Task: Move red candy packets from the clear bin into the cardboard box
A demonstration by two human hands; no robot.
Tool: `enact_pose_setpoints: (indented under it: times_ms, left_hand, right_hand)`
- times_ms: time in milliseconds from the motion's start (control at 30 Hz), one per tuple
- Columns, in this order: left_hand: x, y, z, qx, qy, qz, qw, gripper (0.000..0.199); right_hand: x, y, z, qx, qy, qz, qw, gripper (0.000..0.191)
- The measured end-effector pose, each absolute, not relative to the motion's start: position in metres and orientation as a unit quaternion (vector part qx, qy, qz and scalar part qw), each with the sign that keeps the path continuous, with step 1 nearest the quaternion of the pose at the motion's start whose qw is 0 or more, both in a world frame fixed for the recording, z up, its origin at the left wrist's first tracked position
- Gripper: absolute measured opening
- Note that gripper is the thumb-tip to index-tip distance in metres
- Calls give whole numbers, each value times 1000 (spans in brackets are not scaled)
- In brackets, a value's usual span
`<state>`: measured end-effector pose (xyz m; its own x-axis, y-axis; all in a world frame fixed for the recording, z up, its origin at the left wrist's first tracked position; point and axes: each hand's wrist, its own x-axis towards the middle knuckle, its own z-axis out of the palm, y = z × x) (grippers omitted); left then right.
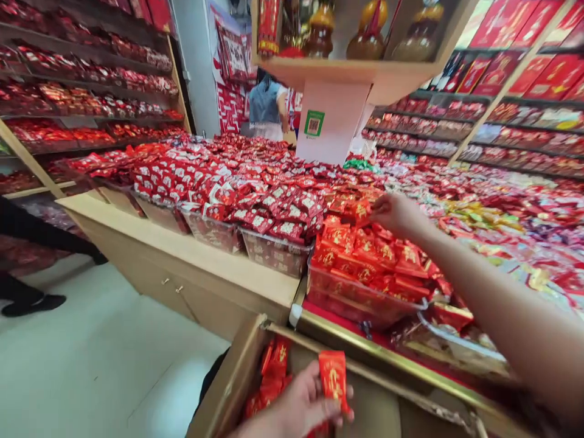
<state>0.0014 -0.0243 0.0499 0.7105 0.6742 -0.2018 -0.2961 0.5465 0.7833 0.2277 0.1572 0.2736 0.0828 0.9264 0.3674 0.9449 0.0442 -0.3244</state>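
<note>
Between the thumb and fingers of my left hand [303, 401] is a small red packet [333, 374] with gold print, held up above an open cardboard box [371, 398]. More red packets [275, 359] of the same kind lie in the box's left part. My right hand [398, 214] reaches over a clear plastic bin [353, 298] heaped with matching red and gold packets [365, 243]. Its fingers are pinched together at the back of the heap, close to a packet [362, 212]; whether they grip it is hidden.
Neighbouring bins hold dark red packets [285, 210] and patterned ones [177, 176]. A white post [331, 121] with a QR sign supports a display shelf [365, 64] overhead. Stocked racks [91, 79] line the left wall. One person [267, 103] stands behind; another's legs [31, 255] show at left.
</note>
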Motion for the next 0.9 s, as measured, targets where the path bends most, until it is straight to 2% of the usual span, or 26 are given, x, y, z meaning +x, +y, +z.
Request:
enact_pose_setpoints:
  times_ms: [100,233,333,433,500,600,800,900]
  left_hand:
    - [2,-21,54,369,237,304,846,46]
    - [-1,-20,62,369,237,285,852,37]
    - [-4,-21,63,365,218,278,862,33]
    - [-5,-21,63,352,195,278,872,27]
    - [-5,-20,65,339,186,279,879,26]
    - [-7,-20,68,306,184,285,890,26]
    - [-8,-25,67,249,187,282,907,22]
    - [-5,-26,68,269,229,295,888,22]
  right_hand:
    - [230,132,284,-658,-674,8,336,16]
    - [224,63,287,-625,-648,90,426,27]
    - [217,-1,260,-618,-657,144,407,29]
    - [211,-48,204,-629,-661,214,350,23]
    - [205,-65,165,-630,-661,250,322,20]
    - [194,-74,124,-643,-662,239,301,17]
    - [169,-73,105,-613,-718,207,257,9]
    - [163,-72,105,-558,-752,214,279,13]
